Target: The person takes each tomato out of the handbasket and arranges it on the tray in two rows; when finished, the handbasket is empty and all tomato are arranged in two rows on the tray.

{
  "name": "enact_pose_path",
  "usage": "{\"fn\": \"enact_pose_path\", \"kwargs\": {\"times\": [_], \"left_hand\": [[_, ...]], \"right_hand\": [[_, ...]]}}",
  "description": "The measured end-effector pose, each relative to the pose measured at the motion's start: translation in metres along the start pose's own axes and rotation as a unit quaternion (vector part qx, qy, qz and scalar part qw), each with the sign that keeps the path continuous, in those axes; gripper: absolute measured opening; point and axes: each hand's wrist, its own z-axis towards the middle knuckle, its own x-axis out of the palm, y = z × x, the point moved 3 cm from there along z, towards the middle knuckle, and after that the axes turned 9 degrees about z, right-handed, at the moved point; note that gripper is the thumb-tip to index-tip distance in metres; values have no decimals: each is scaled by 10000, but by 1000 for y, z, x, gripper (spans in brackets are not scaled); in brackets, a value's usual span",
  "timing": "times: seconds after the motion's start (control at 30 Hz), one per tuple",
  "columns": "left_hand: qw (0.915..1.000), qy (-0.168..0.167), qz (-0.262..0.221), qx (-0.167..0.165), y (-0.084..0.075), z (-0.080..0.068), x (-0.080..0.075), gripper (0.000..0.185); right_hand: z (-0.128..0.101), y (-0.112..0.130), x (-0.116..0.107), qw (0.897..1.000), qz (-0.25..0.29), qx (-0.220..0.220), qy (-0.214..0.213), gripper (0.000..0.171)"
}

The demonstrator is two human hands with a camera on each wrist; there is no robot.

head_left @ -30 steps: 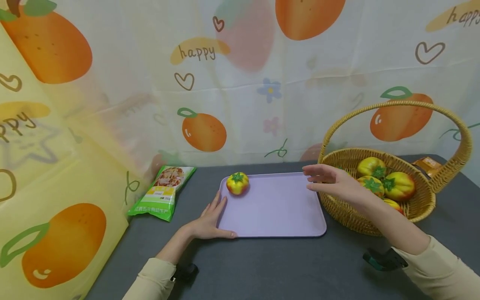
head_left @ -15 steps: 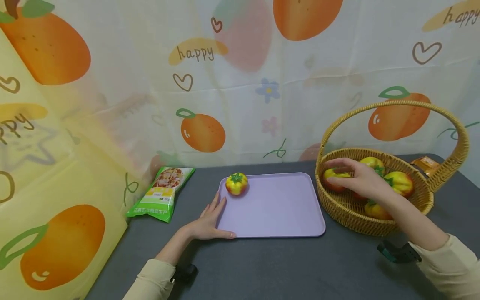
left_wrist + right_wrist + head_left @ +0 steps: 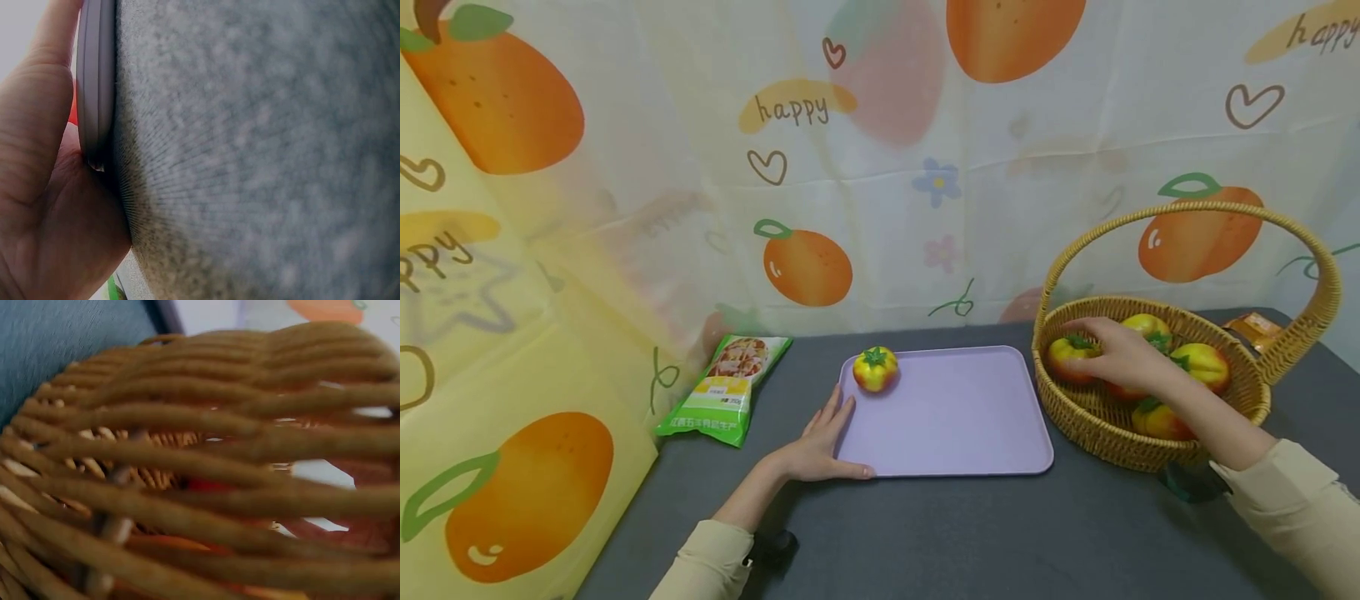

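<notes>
My left hand [image 3: 816,446] rests at the near left corner of a lilac tray [image 3: 955,425], fingers straight along its left side and thumb against its front edge. The left wrist view shows the tray rim [image 3: 97,81] beside my thumb. A ribbed yellow-red fruit with a green calyx [image 3: 875,369] sits on the tray's far left corner. My right hand [image 3: 1123,358] is inside a wicker basket [image 3: 1120,442], thumb before and fingers behind another such fruit [image 3: 1067,360]; how firmly they touch it is unclear. The basket weave [image 3: 187,456] covers most of the right wrist view.
Several more yellow-red fruits [image 3: 1201,367] lie in the basket, under its tall arched handle [image 3: 1187,208]. A green food packet [image 3: 726,387] lies left of the tray. An orange-brown packet [image 3: 1253,329] is behind the basket. A printed curtain [image 3: 880,192] hangs behind the dark table [image 3: 955,533].
My right hand has gone from above the tray's right edge into the basket, and its fingers have lowered around the leftmost fruit. My left hand has stayed at the tray corner.
</notes>
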Motion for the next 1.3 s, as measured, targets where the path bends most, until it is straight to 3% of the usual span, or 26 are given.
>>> {"fn": "enact_pose_path", "kwargs": {"times": [0.2,0.73,1.3], "left_hand": [[10000,1,-30,-14,0,-1,0,119],[10000,44,-77,10,-1,-1,-2,117],[9999,61,-87,8,-1,-2,-2,117]], "right_hand": [[10,-7,5,9990,-365,-160,196,62],[16,-17,12,9952,-798,166,535,75],[4,-5,5,9985,-492,166,181,79]]}}
